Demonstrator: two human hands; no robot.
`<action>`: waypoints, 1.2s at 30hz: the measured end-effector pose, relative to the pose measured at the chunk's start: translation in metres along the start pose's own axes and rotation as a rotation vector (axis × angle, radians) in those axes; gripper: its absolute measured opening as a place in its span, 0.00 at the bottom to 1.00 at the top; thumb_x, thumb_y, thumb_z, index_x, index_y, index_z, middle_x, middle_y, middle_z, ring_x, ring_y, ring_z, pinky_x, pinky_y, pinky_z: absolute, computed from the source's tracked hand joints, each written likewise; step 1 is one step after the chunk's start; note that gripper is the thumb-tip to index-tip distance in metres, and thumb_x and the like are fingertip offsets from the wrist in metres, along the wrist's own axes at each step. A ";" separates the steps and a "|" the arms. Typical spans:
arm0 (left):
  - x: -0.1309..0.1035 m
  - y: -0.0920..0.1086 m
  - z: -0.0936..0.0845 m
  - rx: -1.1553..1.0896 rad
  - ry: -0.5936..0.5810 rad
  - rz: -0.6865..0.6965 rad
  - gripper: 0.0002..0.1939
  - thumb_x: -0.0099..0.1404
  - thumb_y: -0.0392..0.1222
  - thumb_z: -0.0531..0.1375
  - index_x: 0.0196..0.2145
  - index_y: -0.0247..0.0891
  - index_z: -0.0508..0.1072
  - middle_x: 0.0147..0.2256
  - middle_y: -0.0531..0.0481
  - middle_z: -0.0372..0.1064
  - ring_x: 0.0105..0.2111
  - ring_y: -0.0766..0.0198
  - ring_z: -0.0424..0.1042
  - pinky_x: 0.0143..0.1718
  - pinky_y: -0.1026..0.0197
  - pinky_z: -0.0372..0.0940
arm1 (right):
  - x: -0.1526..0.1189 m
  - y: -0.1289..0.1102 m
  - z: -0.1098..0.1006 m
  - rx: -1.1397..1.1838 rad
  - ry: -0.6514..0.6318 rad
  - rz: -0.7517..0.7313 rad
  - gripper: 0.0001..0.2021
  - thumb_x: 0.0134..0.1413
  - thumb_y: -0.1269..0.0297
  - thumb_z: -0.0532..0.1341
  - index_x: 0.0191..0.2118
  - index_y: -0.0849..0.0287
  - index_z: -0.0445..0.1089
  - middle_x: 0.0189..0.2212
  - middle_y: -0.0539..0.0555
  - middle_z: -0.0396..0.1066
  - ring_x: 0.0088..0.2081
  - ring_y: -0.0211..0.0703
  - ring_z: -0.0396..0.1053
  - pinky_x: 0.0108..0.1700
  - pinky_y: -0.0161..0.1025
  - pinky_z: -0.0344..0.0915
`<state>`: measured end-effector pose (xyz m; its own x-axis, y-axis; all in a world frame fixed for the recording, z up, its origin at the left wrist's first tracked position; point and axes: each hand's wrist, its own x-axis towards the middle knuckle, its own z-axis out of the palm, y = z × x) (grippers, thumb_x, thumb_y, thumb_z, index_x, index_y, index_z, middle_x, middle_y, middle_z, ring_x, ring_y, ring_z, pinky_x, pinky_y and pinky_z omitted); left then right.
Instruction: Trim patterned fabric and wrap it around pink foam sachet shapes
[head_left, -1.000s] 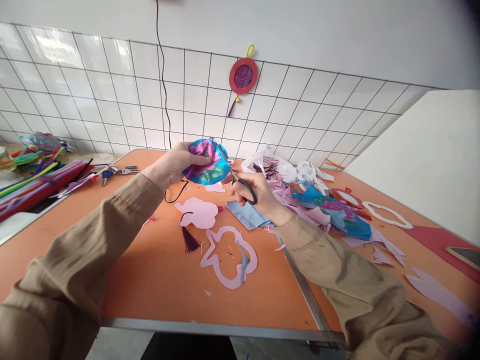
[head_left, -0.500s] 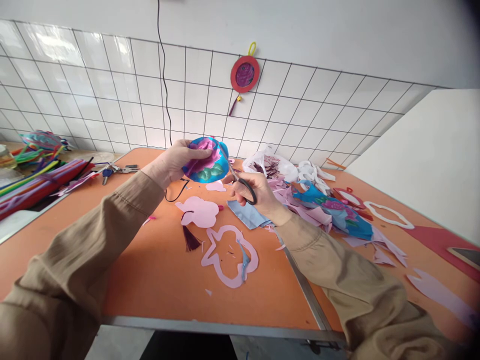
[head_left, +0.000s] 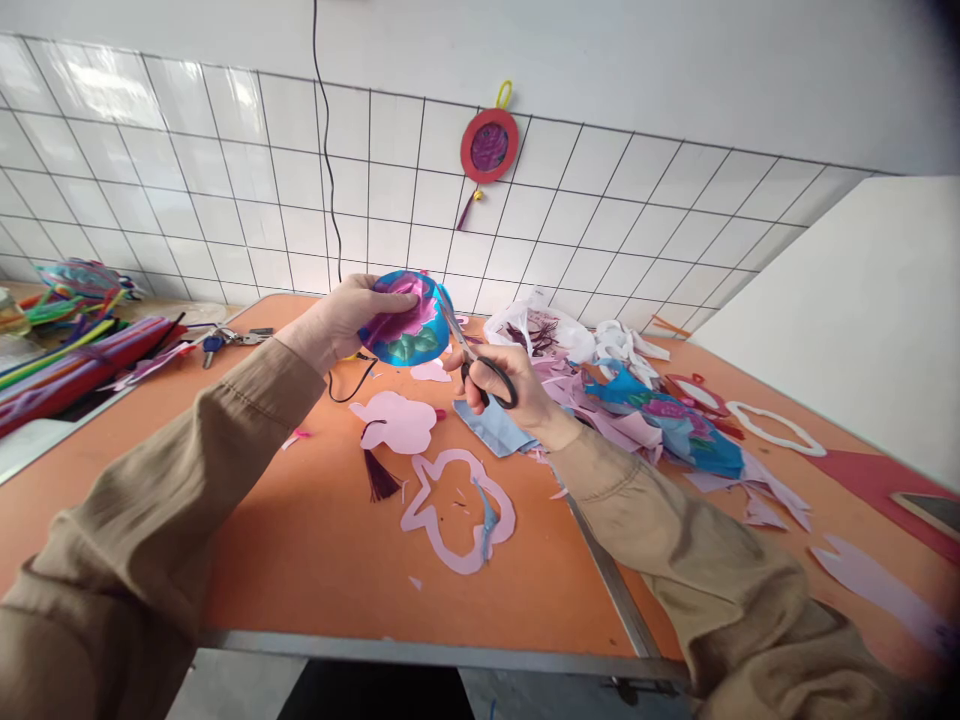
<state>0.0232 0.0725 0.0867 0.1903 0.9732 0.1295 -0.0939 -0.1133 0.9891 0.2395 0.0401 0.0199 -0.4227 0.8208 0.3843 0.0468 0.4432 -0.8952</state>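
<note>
Above the orange table (head_left: pixel 300 560), my left hand (head_left: pixel 346 312) pinches a round piece of shiny blue fabric (head_left: pixel 424 347) with a pink flower and green leaves, thumb on top. My right hand (head_left: pixel 517 385) has its fingers through the black handles of a pair of scissors (head_left: pixel 498 380). The blades lie at the fabric's right edge, with a thin blue strip beside them. Below the hands are a pink cloud-like cutout (head_left: pixel 405 424) with a dark tassel (head_left: pixel 382 478) and a pink fish-shaped outline (head_left: pixel 457 568).
Fabric scraps (head_left: pixel 622 415) and a plastic bag (head_left: pixel 570 338) lie to the right. Keys (head_left: pixel 214 343) and colourful pipe cleaners (head_left: pixel 82 370) are at the left. A red round ornament (head_left: pixel 469 150) hangs on the tiled wall. Folded light-blue cloth (head_left: pixel 495 428) sits below my right hand.
The round fabric has shifted slightly left and turned a little in my left hand. The blue bit at its right edge now looks narrower. The scissors have moved slightly and tilted.
</note>
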 end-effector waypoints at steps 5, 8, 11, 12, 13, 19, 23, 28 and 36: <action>-0.004 0.000 0.004 -0.023 -0.064 -0.033 0.05 0.52 0.32 0.68 0.25 0.32 0.75 0.24 0.49 0.72 0.26 0.64 0.74 0.33 0.62 0.72 | 0.000 0.005 -0.003 0.046 -0.042 -0.029 0.29 0.47 0.35 0.66 0.36 0.63 0.72 0.17 0.48 0.69 0.17 0.36 0.66 0.22 0.35 0.63; -0.007 0.000 0.006 -0.003 -0.118 -0.052 0.03 0.54 0.31 0.67 0.26 0.32 0.75 0.25 0.49 0.73 0.27 0.64 0.74 0.36 0.61 0.72 | 0.000 0.002 -0.002 0.039 -0.043 -0.028 0.28 0.46 0.36 0.67 0.30 0.62 0.69 0.17 0.50 0.70 0.17 0.36 0.66 0.21 0.34 0.62; -0.007 -0.001 0.007 -0.006 -0.139 -0.063 0.03 0.55 0.31 0.67 0.27 0.31 0.76 0.27 0.48 0.74 0.28 0.64 0.75 0.36 0.60 0.72 | 0.000 -0.002 -0.001 0.037 -0.040 -0.021 0.29 0.45 0.36 0.67 0.30 0.61 0.68 0.17 0.50 0.70 0.17 0.36 0.66 0.20 0.34 0.61; -0.007 -0.002 0.007 -0.010 -0.144 -0.064 0.03 0.55 0.31 0.67 0.27 0.31 0.76 0.27 0.47 0.74 0.28 0.63 0.75 0.36 0.60 0.72 | 0.000 -0.003 0.000 0.037 -0.038 -0.021 0.29 0.45 0.36 0.67 0.30 0.62 0.68 0.17 0.49 0.70 0.17 0.36 0.66 0.20 0.34 0.61; -0.007 -0.002 0.007 -0.012 -0.151 -0.063 0.03 0.55 0.31 0.67 0.27 0.31 0.76 0.27 0.47 0.74 0.28 0.63 0.75 0.36 0.61 0.72 | 0.000 -0.003 0.000 0.036 -0.037 -0.022 0.29 0.45 0.36 0.68 0.30 0.62 0.68 0.17 0.49 0.69 0.17 0.36 0.66 0.20 0.34 0.61; -0.007 -0.003 0.008 0.006 -0.163 -0.058 0.04 0.53 0.30 0.67 0.24 0.33 0.75 0.24 0.49 0.72 0.27 0.63 0.74 0.33 0.61 0.71 | 0.000 -0.002 0.000 0.023 -0.040 -0.027 0.28 0.45 0.35 0.67 0.28 0.61 0.67 0.17 0.49 0.68 0.16 0.36 0.66 0.20 0.34 0.61; -0.007 -0.002 0.007 0.014 -0.156 -0.063 0.04 0.53 0.31 0.67 0.24 0.33 0.75 0.24 0.49 0.72 0.27 0.62 0.74 0.32 0.61 0.71 | 0.001 -0.001 0.001 0.011 -0.036 -0.026 0.29 0.45 0.35 0.67 0.28 0.61 0.67 0.16 0.49 0.69 0.16 0.35 0.65 0.19 0.34 0.61; -0.006 -0.003 0.006 0.035 -0.167 -0.060 0.04 0.53 0.32 0.68 0.25 0.33 0.75 0.24 0.48 0.72 0.29 0.59 0.76 0.35 0.58 0.72 | 0.001 -0.001 0.002 -0.028 -0.013 -0.046 0.29 0.45 0.34 0.66 0.26 0.60 0.65 0.14 0.48 0.66 0.15 0.34 0.63 0.18 0.33 0.59; -0.007 0.000 0.005 0.049 -0.165 -0.066 0.04 0.53 0.33 0.68 0.26 0.33 0.76 0.25 0.48 0.74 0.27 0.64 0.75 0.32 0.62 0.72 | 0.000 -0.001 0.003 -0.049 0.019 -0.069 0.28 0.46 0.35 0.66 0.26 0.60 0.66 0.13 0.47 0.65 0.14 0.35 0.62 0.18 0.34 0.58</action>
<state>0.0266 0.0643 0.0861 0.3530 0.9330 0.0701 -0.0293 -0.0638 0.9975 0.2369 0.0384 0.0206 -0.4089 0.7943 0.4493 0.0622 0.5155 -0.8546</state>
